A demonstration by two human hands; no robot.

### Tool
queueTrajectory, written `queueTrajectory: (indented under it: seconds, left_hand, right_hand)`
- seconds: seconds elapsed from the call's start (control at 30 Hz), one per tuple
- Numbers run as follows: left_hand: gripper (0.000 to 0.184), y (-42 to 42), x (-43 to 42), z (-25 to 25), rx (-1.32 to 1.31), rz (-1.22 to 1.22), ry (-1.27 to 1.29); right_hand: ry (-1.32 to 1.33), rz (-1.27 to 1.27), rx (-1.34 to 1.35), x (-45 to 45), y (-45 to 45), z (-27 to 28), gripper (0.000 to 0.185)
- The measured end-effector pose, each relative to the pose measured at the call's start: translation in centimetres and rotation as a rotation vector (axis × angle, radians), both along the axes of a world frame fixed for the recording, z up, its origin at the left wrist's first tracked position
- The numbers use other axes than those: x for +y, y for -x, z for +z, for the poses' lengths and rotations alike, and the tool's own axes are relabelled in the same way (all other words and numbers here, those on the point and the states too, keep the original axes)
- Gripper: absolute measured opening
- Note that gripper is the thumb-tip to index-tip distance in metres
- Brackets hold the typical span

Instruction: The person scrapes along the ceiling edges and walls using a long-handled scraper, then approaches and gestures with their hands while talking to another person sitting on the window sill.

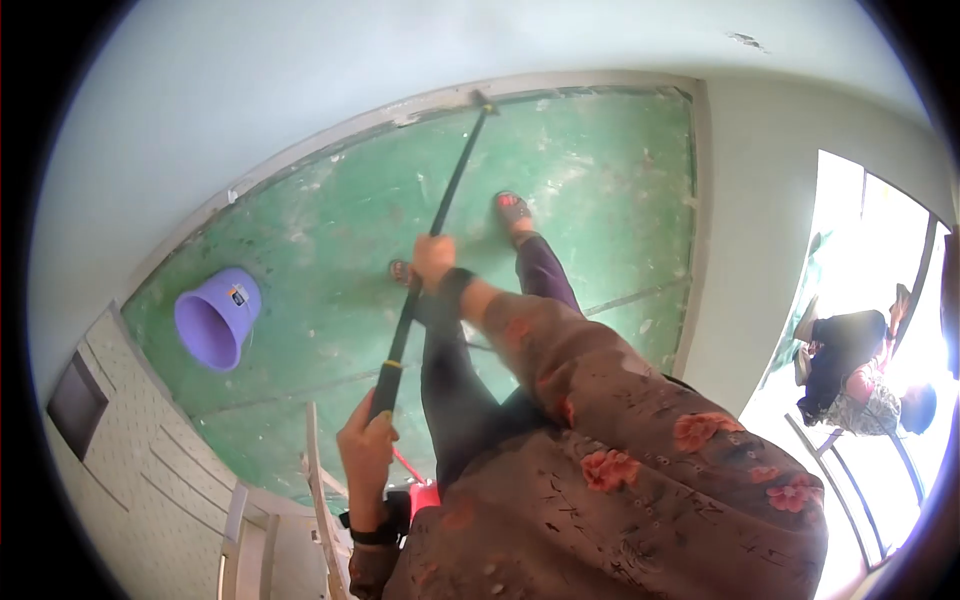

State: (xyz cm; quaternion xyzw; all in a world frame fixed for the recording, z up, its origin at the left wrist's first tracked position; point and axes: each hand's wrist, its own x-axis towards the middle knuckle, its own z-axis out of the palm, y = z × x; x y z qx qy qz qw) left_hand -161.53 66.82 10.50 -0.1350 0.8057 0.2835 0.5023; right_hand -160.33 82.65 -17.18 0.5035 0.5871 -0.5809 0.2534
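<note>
A long dark pole (458,180) slants across the view, its blurred head (484,104) at the base of the far wall. My right hand (433,260) is wrapped round the middle of the pole, the arm reaching in from the right. Lower down, my left hand (367,440) grips the thick dark end, just below a yellow ring. Both wrists wear dark bands.
A purple bucket (218,318) lies tilted on the stained green floor (330,220) at left. Wooden furniture (318,480) stands at lower left, near a red object (425,494). Beyond a bright opening at right, another person (860,370) sits near metal rails. My feet are on the floor.
</note>
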Motion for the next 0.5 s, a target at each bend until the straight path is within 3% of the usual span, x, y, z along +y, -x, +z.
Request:
queueTrajectory:
  seconds: [0.03, 0.17, 0.3, 0.4, 0.43, 0.5]
  left_hand:
    - [0.042, 0.4, -1.2, 0.9, 0.004, 0.033, 0.022]
    - [0.044, 0.7, -4.0, 2.4, 0.072, -0.031, -0.028]
    - [0.044, 1.2, -1.3, -0.7, 0.022, -0.118, -0.101]
    - [0.043, 2.0, 1.7, -4.0, 0.013, -0.153, -0.186]
    - [0.042, 2.4, 2.4, -5.0, 0.003, -0.153, -0.207]
    - [0.042, 2.8, 1.6, -5.9, -0.009, -0.148, -0.224]
  right_hand:
    - [0.371, -0.897, -0.109, -1.8, 1.3, 1.7, 0.032]
    - [0.372, -0.904, 0.014, -4.0, 1.4, 4.1, 0.029]
    - [0.370, -1.005, 0.123, 1.2, -2.6, 2.4, 0.027]
    - [-0.505, 0.416, 0.471, 5.1, -7.4, -6.0, 0.021]
    - [-0.496, 0.425, 0.476, 5.4, -5.9, -5.0, 0.021]
    - [0.332, -0.949, 0.037, 6.3, -2.2, -1.2, 0.021]
